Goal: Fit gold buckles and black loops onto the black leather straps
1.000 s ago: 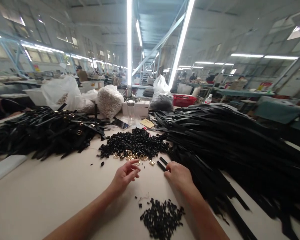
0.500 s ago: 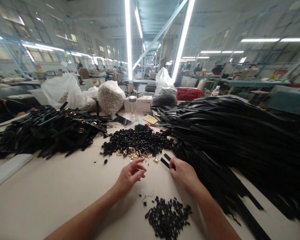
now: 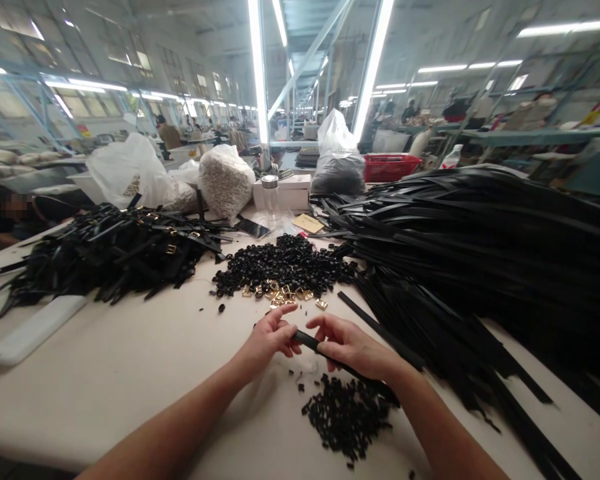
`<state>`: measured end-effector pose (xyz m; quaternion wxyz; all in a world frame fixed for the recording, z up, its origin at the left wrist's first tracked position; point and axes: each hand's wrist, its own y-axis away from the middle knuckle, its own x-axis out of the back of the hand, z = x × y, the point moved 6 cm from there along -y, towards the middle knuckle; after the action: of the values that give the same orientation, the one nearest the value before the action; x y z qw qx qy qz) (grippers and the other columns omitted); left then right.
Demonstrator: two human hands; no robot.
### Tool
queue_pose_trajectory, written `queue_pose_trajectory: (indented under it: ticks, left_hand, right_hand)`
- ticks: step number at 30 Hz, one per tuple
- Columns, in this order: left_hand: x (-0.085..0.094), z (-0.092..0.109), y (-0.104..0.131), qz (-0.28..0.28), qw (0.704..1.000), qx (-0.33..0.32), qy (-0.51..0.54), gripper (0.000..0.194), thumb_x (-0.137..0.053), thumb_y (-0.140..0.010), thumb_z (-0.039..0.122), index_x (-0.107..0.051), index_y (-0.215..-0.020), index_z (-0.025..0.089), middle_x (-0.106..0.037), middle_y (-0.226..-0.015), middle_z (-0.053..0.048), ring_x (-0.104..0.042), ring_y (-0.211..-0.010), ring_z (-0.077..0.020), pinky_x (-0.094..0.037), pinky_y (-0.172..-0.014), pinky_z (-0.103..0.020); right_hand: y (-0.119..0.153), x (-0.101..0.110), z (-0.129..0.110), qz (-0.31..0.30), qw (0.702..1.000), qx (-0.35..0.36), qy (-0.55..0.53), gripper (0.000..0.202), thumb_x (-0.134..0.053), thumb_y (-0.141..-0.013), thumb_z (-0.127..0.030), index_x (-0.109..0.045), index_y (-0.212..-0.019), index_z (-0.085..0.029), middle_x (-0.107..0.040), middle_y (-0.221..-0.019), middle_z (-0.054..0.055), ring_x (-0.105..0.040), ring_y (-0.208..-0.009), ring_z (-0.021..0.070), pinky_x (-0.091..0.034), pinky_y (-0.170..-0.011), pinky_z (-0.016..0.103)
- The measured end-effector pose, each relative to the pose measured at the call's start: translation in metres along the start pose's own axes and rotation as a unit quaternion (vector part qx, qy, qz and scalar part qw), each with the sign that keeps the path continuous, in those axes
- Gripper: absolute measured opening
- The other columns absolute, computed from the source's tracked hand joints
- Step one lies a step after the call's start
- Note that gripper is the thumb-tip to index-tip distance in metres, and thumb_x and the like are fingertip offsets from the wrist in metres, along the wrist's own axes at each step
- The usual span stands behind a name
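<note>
A black strap spans the gap between my hands and runs back under my right wrist. Its front end is pinched by my left hand. My right hand grips the strap further along, between thumb and fingers. Gold buckles lie just beyond my hands, at the front of a heap of black loops. Nearer to me is a pile of small black pieces, partly beside my right forearm.
Long black straps cover the right side. Buckled straps are heaped at left, by a white plastic piece. Behind stand filled bags, a glass jar, a phone and a red basket. A person sits far left.
My right hand has brought a strap over to my left hand, which has closed on its end. Another strap now lies apart at the right pile's edge. The view has shifted slightly.
</note>
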<state>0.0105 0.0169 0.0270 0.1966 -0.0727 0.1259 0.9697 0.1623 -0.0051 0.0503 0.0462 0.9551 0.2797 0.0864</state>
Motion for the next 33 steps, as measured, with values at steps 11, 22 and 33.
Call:
queue_pose_trajectory:
  ticks: [11,22,33]
  left_hand:
    - [0.007,-0.003,-0.004,0.013,0.998,0.005,0.059,0.072,-0.072,-0.074,0.040,-0.042,-0.134,0.016,-0.067,-0.072,-0.004,-0.065,-0.062,-0.0155,-0.047,-0.054,-0.021]
    - [0.005,-0.003,-0.004,0.004,0.992,0.000,0.124,0.075,-0.076,-0.073,0.039,-0.042,-0.136,0.018,-0.066,-0.073,-0.002,-0.063,-0.062,-0.0124,-0.046,-0.057,-0.019]
    - [-0.005,0.026,0.006,-0.004,0.957,-0.201,-0.207,0.016,-0.069,-0.079,0.035,-0.075,-0.087,0.022,-0.067,-0.091,-0.008,-0.061,-0.087,-0.0207,-0.049,-0.080,-0.032]
  right_hand:
    - [0.002,0.009,-0.013,0.128,0.981,0.024,0.147,0.024,-0.063,-0.080,-0.022,-0.062,-0.104,-0.020,-0.062,-0.076,-0.002,-0.057,-0.057,0.0103,-0.044,-0.052,0.020]
    - [0.005,-0.001,-0.031,0.223,0.877,0.164,0.393,0.007,-0.063,-0.080,-0.018,-0.068,-0.084,-0.020,-0.065,-0.077,0.002,-0.060,-0.070,0.0156,-0.043,-0.066,0.025]
    - [0.005,-0.011,-0.026,0.205,0.842,0.181,0.464,0.011,-0.058,-0.085,-0.019,-0.063,-0.076,-0.019,-0.063,-0.071,0.002,-0.057,-0.064,0.0144,-0.037,-0.061,0.024]
